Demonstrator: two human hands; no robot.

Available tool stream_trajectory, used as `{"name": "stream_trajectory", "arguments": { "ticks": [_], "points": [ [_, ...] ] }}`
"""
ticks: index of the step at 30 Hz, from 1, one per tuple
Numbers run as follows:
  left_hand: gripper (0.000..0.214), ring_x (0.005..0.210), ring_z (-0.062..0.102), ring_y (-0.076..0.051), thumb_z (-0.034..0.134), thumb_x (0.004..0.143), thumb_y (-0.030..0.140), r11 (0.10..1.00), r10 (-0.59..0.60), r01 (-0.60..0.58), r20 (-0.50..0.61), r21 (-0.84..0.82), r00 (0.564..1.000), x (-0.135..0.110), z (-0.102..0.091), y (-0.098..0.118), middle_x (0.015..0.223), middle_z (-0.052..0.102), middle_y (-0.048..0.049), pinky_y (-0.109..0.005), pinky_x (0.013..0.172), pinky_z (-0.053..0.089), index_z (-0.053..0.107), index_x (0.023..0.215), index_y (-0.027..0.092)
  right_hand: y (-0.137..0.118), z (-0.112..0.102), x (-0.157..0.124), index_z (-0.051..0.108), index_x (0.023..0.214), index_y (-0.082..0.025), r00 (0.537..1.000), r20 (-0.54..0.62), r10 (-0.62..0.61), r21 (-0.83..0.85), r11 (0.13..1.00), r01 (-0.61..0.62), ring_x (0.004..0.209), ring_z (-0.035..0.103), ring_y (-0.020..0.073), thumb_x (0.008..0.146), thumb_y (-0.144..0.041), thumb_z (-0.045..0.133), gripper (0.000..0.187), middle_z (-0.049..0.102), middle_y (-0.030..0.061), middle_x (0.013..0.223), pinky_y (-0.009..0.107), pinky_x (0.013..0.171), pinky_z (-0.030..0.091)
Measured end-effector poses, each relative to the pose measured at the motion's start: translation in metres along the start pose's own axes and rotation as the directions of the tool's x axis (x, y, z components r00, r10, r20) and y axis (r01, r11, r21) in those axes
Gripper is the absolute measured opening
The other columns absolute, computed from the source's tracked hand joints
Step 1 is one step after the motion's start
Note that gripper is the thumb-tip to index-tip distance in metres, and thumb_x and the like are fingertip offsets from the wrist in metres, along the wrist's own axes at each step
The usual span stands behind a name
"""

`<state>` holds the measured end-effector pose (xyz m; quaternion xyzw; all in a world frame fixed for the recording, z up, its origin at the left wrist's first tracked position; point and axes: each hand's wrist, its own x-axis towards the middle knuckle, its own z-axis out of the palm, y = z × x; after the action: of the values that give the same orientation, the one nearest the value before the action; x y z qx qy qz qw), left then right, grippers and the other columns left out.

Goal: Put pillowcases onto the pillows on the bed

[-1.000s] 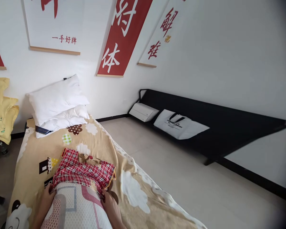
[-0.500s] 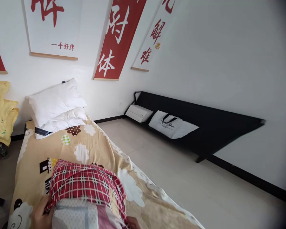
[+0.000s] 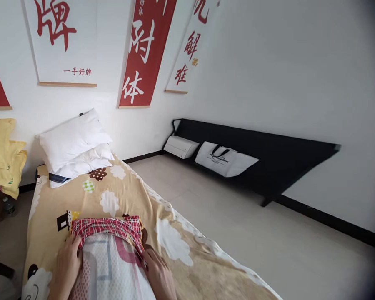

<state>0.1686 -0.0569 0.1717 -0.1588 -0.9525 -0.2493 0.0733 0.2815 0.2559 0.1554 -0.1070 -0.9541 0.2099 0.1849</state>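
A red plaid pillowcase (image 3: 109,225) is bunched around the far end of a white patterned pillow (image 3: 112,258), which lies on the bed near me. My left hand (image 3: 69,258) is closed on the pillowcase's left edge, with the thumb against the cloth. On the other side, my right hand (image 3: 158,266) has its fingers closed on the pillowcase's right edge. The near end of the pillow runs out of view at the bottom. Under it is a tan blanket (image 3: 125,200) printed with clouds and houses.
Two stacked white pillows (image 3: 76,139) rest at the bed's head by the wall. Yellow pillows (image 3: 3,150) are at the far left, above a plastic bottle (image 3: 9,206). A black cot (image 3: 268,162) on the right holds a white box (image 3: 181,146) and a white bag (image 3: 225,160).
The pillowcase has bunched up toward the pillow's far end, baring more of the pillow. Both hands have moved up and further into view. The camera view has shifted slightly.
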Motion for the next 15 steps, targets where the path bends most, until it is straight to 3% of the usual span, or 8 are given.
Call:
{"name": "stream_trajectory", "arguments": {
  "ticks": [3, 5, 7, 11, 15],
  "points": [
    [0.043, 0.119, 0.06, -0.021, 0.041, 0.085, 0.008, 0.999, -0.035, 0.034, 0.022, 0.016, 0.999, 0.043, 0.001, 0.024, 0.126, 0.065, -0.0126, -0.031, 0.099, 0.045, 0.059, 0.122, 0.016, -0.012, 0.015, 0.042, 0.066, 0.094, -0.02, 0.978, 0.116, 0.173, 0.09, 0.979, -0.183, 0.092, 0.065, 0.0227, 0.08, -0.01, 0.048, 0.024, 0.071, 0.0083, 0.094, 0.032, 0.083, 0.044],
    [0.047, 0.126, 0.055, -0.021, 0.038, 0.086, 0.004, 0.999, -0.044, 0.042, 0.075, 0.033, 0.996, 0.06, 0.008, 0.035, 0.132, 0.061, -0.0153, -0.032, 0.104, 0.041, 0.055, 0.128, 0.012, -0.017, 0.028, 0.06, 0.063, 0.095, -0.019, 0.969, 0.124, 0.215, 0.138, 0.963, -0.231, 0.09, 0.066, 0.0224, 0.075, -0.007, 0.046, 0.029, 0.071, 0.0079, 0.094, 0.031, 0.079, 0.045],
    [0.045, 0.126, 0.055, -0.021, 0.034, 0.088, 0.004, 0.999, -0.03, 0.026, 0.119, 0.039, 0.992, 0.066, 0.017, 0.042, 0.129, 0.063, -0.0154, -0.032, 0.105, 0.04, 0.056, 0.126, 0.011, -0.021, 0.039, 0.069, 0.06, 0.085, -0.021, 0.967, 0.115, 0.228, 0.19, 0.95, -0.247, 0.086, 0.066, 0.0214, 0.072, -0.009, 0.045, 0.023, 0.07, 0.0052, 0.088, 0.03, 0.076, 0.045],
    [0.041, 0.106, 0.066, -0.02, 0.027, 0.092, 0.01, 0.999, -0.041, 0.039, 0.202, 0.015, 0.978, 0.049, 0.024, 0.051, 0.108, 0.071, -0.0138, -0.029, 0.09, 0.047, 0.062, 0.113, 0.012, -0.027, 0.044, 0.059, 0.044, 0.064, -0.025, 0.953, 0.107, 0.282, 0.317, 0.899, -0.302, 0.069, 0.062, 0.0203, 0.076, -0.024, 0.039, 0.013, 0.061, 0.0009, 0.066, 0.03, 0.067, 0.046],
    [0.033, 0.101, 0.068, -0.02, 0.039, 0.089, 0.019, 0.999, -0.008, 0.022, 0.272, -0.048, 0.962, 0.015, 0.007, 0.051, 0.107, 0.073, -0.0096, -0.027, 0.087, 0.048, 0.062, 0.113, 0.017, -0.031, 0.021, 0.025, 0.042, 0.063, -0.025, 0.96, 0.127, 0.249, 0.45, 0.848, -0.279, 0.069, 0.059, 0.02, 0.075, -0.035, 0.037, 0.016, 0.058, 0.0008, 0.065, 0.029, 0.067, 0.047]
  ]
}}
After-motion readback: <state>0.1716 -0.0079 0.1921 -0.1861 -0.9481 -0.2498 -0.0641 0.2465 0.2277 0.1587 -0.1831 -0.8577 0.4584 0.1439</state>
